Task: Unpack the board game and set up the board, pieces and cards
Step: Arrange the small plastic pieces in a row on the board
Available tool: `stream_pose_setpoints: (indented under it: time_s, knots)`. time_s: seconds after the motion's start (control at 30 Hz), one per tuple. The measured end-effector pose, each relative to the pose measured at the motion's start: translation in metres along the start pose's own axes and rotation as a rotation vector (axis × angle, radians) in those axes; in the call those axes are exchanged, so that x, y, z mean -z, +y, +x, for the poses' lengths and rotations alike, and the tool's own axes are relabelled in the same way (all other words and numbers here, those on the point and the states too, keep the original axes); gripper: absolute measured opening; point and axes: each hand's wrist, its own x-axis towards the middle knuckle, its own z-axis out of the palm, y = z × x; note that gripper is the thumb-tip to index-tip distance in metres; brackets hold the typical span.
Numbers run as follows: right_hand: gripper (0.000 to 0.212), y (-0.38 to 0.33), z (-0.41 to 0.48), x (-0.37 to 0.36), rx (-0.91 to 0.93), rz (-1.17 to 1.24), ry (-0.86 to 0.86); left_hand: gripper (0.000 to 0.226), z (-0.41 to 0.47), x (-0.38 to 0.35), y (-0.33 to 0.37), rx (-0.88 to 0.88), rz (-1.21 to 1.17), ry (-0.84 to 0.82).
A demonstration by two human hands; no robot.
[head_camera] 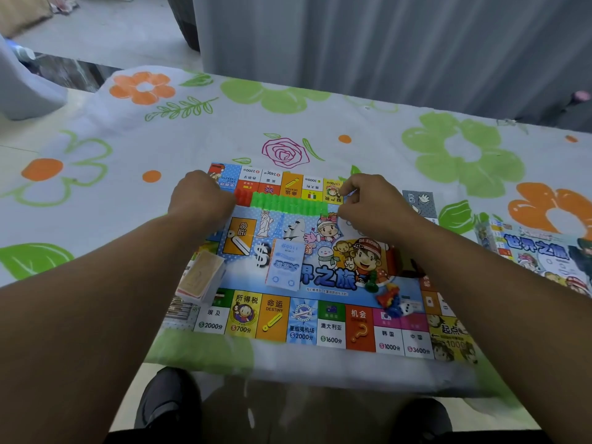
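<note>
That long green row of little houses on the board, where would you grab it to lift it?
Probably by its two short ends, one hand from each side, squeezing inward. The green row is long, thin and made of many small pieces, so a middle grip might let it buckle.

Indoors, soft even light. Middle taken up by table under white tablecloth (352, 116) printed with orange and green flowers, plus one pink rose outline. Grey pleated curtain (384, 43) hanging from 12 to 2 o'clock, behind far table edge. Grey floor (112, 36) at 11 o'clock. Dark woven bin-like thing (185, 20) at curtain's left edge, cut off by frame. Blurred beige fabric (22, 11) in top-left corner. Pale grey draped shape (22, 88) at 9–10 o'clock, just beside table. Lighter floor strip at 6 o'clock.
</note>
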Motion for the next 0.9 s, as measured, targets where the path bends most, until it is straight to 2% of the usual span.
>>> stream_pose_setpoints:
  time_s: [0.23,0.4,0.9]
  knots:
    - [0.019,0.0014,-0.0082,-0.0029,0.060,-0.192,-0.060,0.021,-0.0024,-0.0010,0.0018,-0.016,0.045,-0.010]
    - [0.013,0.0032,-0.0078,-0.0032,0.071,-0.211,-0.063,0.023,-0.0058,-0.0019,0.0031,-0.014,0.070,-0.018]
    - [0.017,0.0031,-0.0071,-0.0035,0.070,-0.214,-0.052,0.028,-0.0083,-0.0016,0.0020,-0.001,0.084,-0.019]
